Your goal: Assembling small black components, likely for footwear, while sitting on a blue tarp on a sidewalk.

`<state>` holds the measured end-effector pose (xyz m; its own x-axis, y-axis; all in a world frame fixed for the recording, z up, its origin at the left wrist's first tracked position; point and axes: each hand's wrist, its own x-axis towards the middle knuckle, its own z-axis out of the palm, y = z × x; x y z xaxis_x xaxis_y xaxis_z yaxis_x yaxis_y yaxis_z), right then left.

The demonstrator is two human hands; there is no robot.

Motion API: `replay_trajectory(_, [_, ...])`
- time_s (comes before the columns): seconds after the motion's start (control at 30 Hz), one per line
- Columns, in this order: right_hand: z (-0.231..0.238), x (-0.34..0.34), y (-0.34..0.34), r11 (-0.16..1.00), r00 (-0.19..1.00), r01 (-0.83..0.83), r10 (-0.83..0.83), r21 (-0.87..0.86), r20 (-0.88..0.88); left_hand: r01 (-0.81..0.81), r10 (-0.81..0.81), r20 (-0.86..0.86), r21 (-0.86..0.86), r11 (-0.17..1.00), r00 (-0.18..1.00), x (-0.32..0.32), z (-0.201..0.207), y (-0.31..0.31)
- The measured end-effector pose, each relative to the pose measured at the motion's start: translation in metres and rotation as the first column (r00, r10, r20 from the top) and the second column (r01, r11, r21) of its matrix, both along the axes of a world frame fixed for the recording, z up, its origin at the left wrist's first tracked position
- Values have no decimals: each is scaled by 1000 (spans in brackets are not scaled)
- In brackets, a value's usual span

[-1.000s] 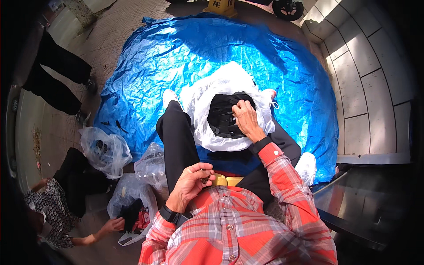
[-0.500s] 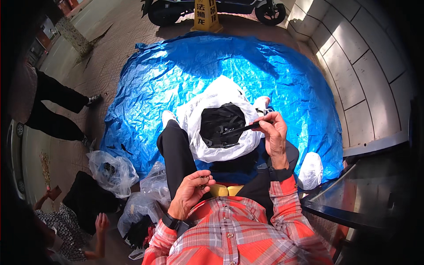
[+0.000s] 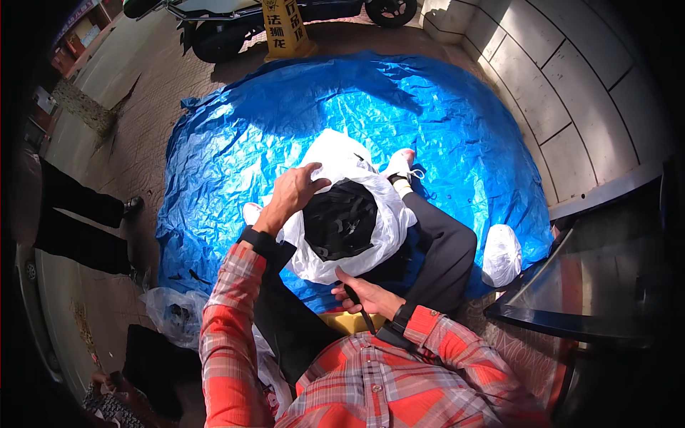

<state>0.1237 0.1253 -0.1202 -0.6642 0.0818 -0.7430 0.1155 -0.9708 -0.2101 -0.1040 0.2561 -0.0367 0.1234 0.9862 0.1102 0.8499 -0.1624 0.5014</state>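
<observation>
A white plastic bag point(image 3: 389, 239) stands between my legs with its mouth rolled wide. Inside lie many thin black pieces point(image 3: 339, 221), too tangled to tell apart. At the bag's far left rim is my left hand point(image 3: 291, 194), thumb and fingers apart, nothing visible between them. Just below the near rim, my right hand point(image 3: 367, 294) has its fingers closed round a narrow black strip point(image 3: 353, 296), which hangs down toward my shirt. What kind of piece the strip is cannot be made out.
A blue tarp point(image 3: 235, 150) lies under me. A tied white bag point(image 3: 501, 255) rests on its right side, near a dark glossy panel point(image 3: 571, 299). Clear plastic bags point(image 3: 173, 310) lie at the left. Beyond are a yellow sign point(image 3: 285, 32), a scooter point(image 3: 221, 36) and a standing person point(image 3: 78, 207).
My left hand has moved from near my lap up to the bag's left rim. My right hand has drawn the black strip away from the bag's mouth toward me. The view has shifted.
</observation>
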Motion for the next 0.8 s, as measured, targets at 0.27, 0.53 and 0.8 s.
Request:
replay_trajectory(0.27, [-8,-36,2,977,969,211,-210,3,128,463,-405,-485,0,887,775,62,-50,79])
replay_trajectory(0.53, [90,40,39,883,956,279,-293,378,-21,-67,67,-6,-72,995,998,-19,17,67])
replay_trajectory(0.8, [163,82,165,499,918,200,-395,843,16,-160,607,681,-601,783,410,-28,82,-69])
